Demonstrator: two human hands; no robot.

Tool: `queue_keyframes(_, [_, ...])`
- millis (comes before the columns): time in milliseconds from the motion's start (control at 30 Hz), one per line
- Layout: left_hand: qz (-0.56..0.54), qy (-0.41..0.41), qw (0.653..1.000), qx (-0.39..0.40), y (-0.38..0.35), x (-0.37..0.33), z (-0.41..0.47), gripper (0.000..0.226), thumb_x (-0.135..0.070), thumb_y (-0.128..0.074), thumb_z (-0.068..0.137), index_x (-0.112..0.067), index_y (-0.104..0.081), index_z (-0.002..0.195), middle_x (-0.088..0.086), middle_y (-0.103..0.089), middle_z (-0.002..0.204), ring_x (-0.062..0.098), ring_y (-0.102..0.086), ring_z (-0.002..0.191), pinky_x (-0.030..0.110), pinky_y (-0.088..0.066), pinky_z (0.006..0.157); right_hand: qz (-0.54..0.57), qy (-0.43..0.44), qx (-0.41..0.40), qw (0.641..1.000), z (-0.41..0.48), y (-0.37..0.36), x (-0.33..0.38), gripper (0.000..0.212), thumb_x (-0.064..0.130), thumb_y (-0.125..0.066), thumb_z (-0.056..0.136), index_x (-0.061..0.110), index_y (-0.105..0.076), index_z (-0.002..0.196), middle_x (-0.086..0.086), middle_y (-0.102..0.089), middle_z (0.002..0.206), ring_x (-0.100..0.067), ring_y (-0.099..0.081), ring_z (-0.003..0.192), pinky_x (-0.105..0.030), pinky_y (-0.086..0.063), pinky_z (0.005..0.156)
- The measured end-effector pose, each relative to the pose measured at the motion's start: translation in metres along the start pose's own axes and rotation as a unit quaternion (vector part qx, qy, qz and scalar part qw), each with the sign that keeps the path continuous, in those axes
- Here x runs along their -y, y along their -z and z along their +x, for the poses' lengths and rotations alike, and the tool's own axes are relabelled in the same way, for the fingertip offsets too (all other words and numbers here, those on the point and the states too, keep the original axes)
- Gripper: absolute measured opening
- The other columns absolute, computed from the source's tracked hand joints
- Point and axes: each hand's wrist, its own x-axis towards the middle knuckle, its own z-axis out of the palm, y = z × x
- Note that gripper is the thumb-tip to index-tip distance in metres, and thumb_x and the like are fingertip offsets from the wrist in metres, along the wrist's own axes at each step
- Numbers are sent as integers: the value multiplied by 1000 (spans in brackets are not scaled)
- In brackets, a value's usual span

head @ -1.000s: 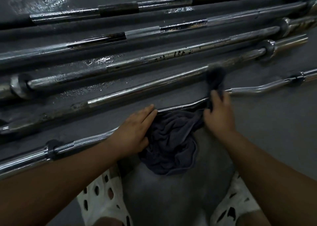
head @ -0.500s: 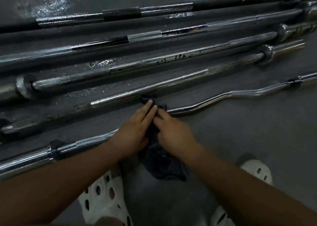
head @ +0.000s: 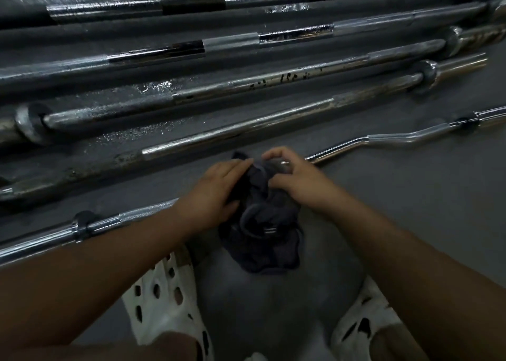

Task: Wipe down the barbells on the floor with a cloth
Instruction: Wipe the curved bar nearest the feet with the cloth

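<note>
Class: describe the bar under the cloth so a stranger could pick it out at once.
Several bars lie side by side on the grey floor. Find the bar nearest the person, passing under the dark cloth. Unlike its straight neighbours, it is thin and bent in waves.

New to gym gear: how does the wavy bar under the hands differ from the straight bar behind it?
The wavy bar bends in zigzags; the straight bar has no bend. The wavy bar is thinner and shiny; the straight bar is thicker with dull patches. The cloth lies on the wavy bar, not the straight bar. Both lie on the floor.
</note>
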Motion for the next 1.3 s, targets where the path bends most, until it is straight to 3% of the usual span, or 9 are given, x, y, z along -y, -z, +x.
queue_keyframes(167, [52,32,992,-110,23,-12,13,42,-38,-51,83,-19,-62,120,4,-65,98,30,-58,89,43,-48,81,-208,69,-362,906,5,11,-3,48,10,-64,80,21,-59,126,-12,-49,131,-27,-49,120,-31,-38,104])
queue_keyframes(367, [115,20,993,-1,2,-7,-7,56,-16,-62,74,-2,-53,128,18,-52,124,37,-57,103,43,-50,88,-435,126,-184,873,3,-80,-20,69,47,-55,78,23,-48,142,-8,-44,151,-29,-36,142,-51,-31,112])
queue_keyframes(667, [135,-14,991,16,-5,-11,-23,53,-28,-54,84,-8,-58,133,18,-47,146,38,-48,128,46,-42,107,-326,120,-284,893,20,-20,-27,16,30,-54,75,15,-59,72,-9,-66,92,-32,-60,94,-45,-48,85])
queue_keyframes(767, [98,-21,995,14,0,-11,-18,40,-23,-54,81,-5,-63,116,18,-57,128,38,-55,112,42,-45,98,-322,190,-178,910,8,-48,-21,28,46,-58,83,25,-46,68,-6,-64,92,-27,-58,94,-40,-45,88])
queue_keyframes(867, [113,-42,993,-3,7,-5,-20,33,-15,-61,82,-7,-63,114,15,-54,137,33,-53,120,37,-38,105,-345,136,-246,896,25,11,-38,35,43,-55,85,22,-41,60,-5,-50,70,-31,-57,72,-35,-34,63])
queue_keyframes(1033, [139,-22,989,33,2,-12,-14,77,-19,-62,74,-1,-41,146,19,-43,149,34,-45,131,37,-31,114,-267,66,-265,924,18,-14,-16,17,16,-65,75,23,-54,86,-5,-62,80,-31,-60,80,-36,-44,68])
queue_keyframes(1133, [155,-28,987,42,2,-13,-10,78,-25,-52,75,3,-38,146,24,-45,146,39,-48,129,40,-35,112,-370,213,-154,891,6,-27,-21,59,12,-54,75,23,-57,132,-13,-67,95,-34,-61,86,-42,-53,77])
queue_keyframes(1200, [161,-37,984,58,2,-11,-10,80,-28,-43,76,1,-33,150,22,-36,153,38,-41,136,41,-30,116,-417,252,-174,856,12,7,-44,51,18,-45,78,20,-68,124,-16,-65,96,-38,-61,84,-43,-53,75])
queue_keyframes(1300, [183,-59,979,70,1,-8,-6,81,-29,-44,77,-3,-30,153,20,-23,160,36,-31,143,43,-28,118,-366,96,-334,863,13,66,-67,47,22,-40,80,12,-73,110,-22,-61,108,-43,-58,98,-43,-51,88])
